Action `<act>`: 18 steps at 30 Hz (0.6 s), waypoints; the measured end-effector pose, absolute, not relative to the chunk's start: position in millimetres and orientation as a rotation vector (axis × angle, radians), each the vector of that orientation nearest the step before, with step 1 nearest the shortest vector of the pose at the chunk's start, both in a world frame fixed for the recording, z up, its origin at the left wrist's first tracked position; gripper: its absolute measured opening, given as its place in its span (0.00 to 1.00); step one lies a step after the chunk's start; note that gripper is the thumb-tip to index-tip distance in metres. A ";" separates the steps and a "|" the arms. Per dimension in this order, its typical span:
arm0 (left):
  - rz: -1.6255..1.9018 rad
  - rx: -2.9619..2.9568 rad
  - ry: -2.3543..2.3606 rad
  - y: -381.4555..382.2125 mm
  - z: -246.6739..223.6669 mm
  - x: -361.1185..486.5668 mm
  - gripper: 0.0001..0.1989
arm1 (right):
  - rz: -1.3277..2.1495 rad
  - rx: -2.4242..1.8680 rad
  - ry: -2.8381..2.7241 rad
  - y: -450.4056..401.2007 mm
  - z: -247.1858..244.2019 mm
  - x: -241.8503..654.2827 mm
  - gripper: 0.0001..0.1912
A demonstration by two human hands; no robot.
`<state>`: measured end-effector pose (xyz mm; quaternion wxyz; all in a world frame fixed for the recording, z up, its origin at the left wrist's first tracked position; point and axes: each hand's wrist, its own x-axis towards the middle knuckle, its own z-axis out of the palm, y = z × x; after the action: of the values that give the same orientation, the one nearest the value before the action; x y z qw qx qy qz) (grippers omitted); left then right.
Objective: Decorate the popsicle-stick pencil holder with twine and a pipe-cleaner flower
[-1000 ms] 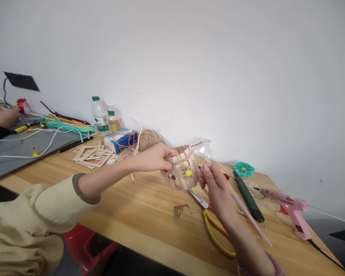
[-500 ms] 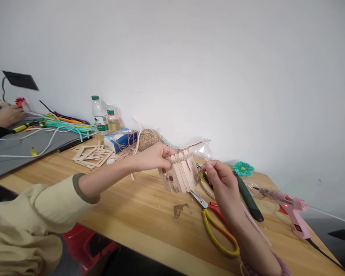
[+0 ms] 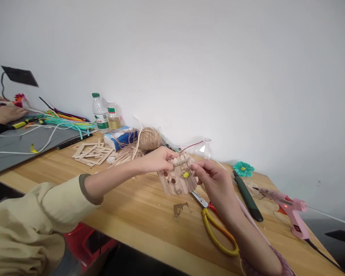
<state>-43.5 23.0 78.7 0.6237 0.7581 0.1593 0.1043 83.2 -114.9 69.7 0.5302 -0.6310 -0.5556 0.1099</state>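
A small craft piece of wooden sticks (image 3: 182,183) is held up above the table, with brown dots, a yellow spot and twine along its upper part. My left hand (image 3: 158,159) pinches its upper left edge. At its upper right edge my right hand (image 3: 212,176) has thumb and finger closed on it, by the twine. Below and to the right lie yellow-and-red scissors (image 3: 220,234), blades pointing toward the piece. A small brownish cut scrap (image 3: 180,209) lies on the table under it.
Twine ball (image 3: 149,138), tissue pack (image 3: 117,140), stick frames (image 3: 92,154) and bottles (image 3: 100,115) stand at the back left. To the right are a green cutter (image 3: 248,197), a teal flower (image 3: 243,168) and a pink glue gun (image 3: 290,209). Another person's hands (image 3: 8,114) are far left.
My right hand has moved left onto the stick piece. The yellow spot now shows on the front of the piece, which has turned slightly. The other person's hands have shifted a little.
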 end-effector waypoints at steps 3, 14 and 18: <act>0.238 1.724 0.367 24.0 77.7 -43.6 0.11 | 0.244 -1.511 -1.360 -113.3 65.2 85.2 0.09; 0.277 1.706 0.389 20.6 80.0 -42.7 0.11 | -0.515 -1.491 -1.747 -119.8 56.8 83.0 0.06; 0.287 1.716 0.397 21.9 77.1 -42.0 0.12 | -0.577 -1.448 -1.765 -118.5 56.2 83.8 0.06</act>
<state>-42.0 21.9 77.1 0.6279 0.7484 0.1731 0.1252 83.8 -118.5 56.2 0.3834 -0.5680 -0.6922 -0.2265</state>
